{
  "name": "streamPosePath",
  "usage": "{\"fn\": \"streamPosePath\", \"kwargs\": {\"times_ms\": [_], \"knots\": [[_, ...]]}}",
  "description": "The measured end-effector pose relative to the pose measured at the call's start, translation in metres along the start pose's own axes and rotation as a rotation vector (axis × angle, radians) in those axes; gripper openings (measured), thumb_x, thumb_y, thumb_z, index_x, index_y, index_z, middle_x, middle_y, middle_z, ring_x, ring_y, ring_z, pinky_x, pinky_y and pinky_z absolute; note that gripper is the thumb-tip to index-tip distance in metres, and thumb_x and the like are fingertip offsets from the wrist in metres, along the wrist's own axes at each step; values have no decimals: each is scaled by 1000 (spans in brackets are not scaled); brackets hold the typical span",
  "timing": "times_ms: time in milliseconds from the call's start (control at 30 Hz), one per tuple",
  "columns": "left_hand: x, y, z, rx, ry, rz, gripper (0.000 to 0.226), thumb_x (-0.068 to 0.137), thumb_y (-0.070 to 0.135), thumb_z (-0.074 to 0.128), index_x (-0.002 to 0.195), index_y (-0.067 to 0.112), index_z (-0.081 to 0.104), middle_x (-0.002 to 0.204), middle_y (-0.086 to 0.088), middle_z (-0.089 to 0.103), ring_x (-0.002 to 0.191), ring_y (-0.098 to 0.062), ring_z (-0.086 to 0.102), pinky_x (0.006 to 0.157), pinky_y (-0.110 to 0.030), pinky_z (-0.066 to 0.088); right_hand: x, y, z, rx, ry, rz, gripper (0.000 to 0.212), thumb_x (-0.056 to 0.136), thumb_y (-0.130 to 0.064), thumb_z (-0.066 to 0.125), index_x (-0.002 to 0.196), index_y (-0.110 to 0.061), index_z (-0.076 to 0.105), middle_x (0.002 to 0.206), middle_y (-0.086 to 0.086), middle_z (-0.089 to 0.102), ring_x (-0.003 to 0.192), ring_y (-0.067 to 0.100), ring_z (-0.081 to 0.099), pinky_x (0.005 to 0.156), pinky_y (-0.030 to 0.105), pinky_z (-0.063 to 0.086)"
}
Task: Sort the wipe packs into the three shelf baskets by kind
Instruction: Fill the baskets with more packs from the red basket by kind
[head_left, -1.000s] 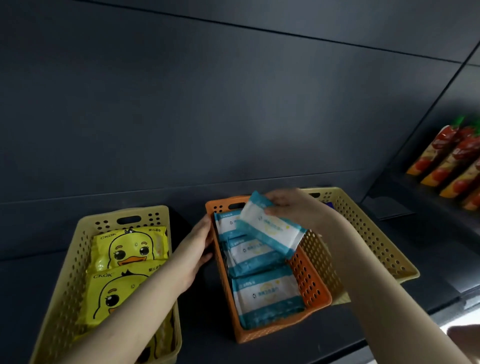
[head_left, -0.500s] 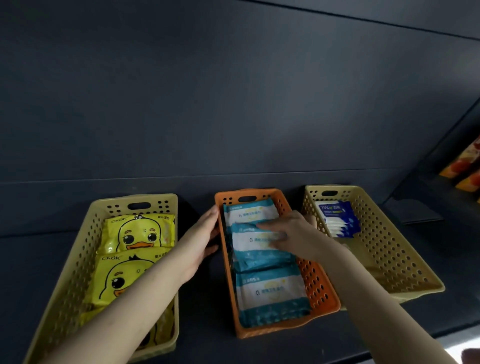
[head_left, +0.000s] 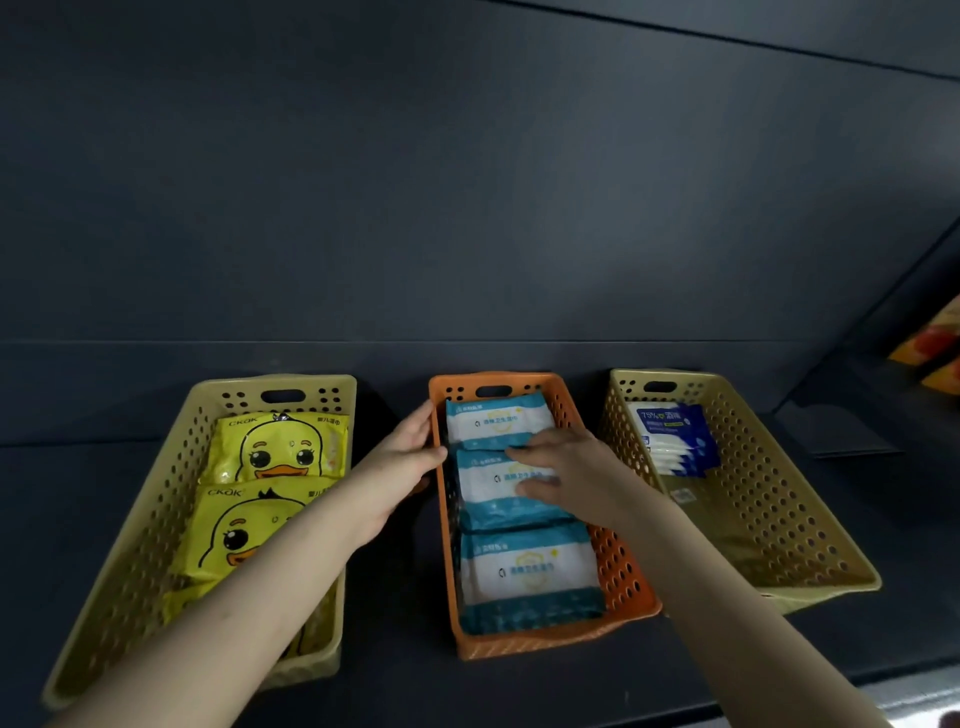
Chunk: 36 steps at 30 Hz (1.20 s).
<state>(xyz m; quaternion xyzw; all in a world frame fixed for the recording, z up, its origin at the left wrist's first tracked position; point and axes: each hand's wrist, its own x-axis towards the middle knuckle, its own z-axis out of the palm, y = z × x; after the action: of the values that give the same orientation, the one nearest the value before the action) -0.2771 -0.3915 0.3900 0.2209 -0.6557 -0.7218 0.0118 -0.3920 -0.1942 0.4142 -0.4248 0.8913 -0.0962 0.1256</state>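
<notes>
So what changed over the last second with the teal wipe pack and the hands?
The right hand carried the teal wipe pack down from above the orange basket and laid it in the middle of the row; it now rests flat on it, fingers spread. The left hand stayed against the basket's left rim. The yellow duck packs and blue alcohol wipe packs stayed in their baskets.
</notes>
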Motion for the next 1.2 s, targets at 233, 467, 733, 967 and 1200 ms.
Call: {"fn": "streamPosePath", "kwargs": {"times_ms": [233, 467, 733, 967, 1200], "knots": [[-3, 3, 2, 15, 17, 3, 68, 95, 2, 51, 150, 33, 25, 154, 9, 31, 142, -9, 27, 113, -37, 28, -1, -2, 4, 55, 4, -14, 57, 86, -47, 63, 140, -35, 47, 134, -11, 44, 130, 15, 31, 111, 42, 31], [-5, 5, 5, 46, 50, -2, 67, 95, 0, 50, 149, 32, 27, 152, 9, 35, 140, -8, 29, 116, -38, 25, 11, -5, 4, 74, -63, 46, 59, 86, -41, 66, 141, -32, 47, 137, -4, 43, 133, 20, 31, 111, 35, 26], [-15, 28, -3, 300, 81, 12, 58, 91, 15, 62, 143, 27, 40, 149, 2, 41, 135, -17, 39, 112, -46, 34, -14, -16, -39, 96, -23, 122, 65, 87, -41, 65, 146, -34, 36, 149, -2, 40, 133, 18, 41, 105, 34, 36], [-90, 60, -19, 162, 53, 190, 54, 96, 12, 55, 146, 23, 36, 140, 0, 51, 115, -20, 58, 100, -40, 47, -110, -65, -66, 133, 360, 239, 41, 89, -29, 66, 129, -23, 60, 123, -10, 60, 110, 11, 54, 83, 18, 34], [-205, -2, -22, 543, -222, 336, 33, 94, 18, 57, 125, 27, 57, 117, 14, 64, 103, -1, 60, 91, -23, 47, -259, -134, 7, 322, 491, 501, 33, 86, -28, 70, 118, -21, 66, 109, -7, 64, 106, 15, 61, 85, 25, 43]]}}
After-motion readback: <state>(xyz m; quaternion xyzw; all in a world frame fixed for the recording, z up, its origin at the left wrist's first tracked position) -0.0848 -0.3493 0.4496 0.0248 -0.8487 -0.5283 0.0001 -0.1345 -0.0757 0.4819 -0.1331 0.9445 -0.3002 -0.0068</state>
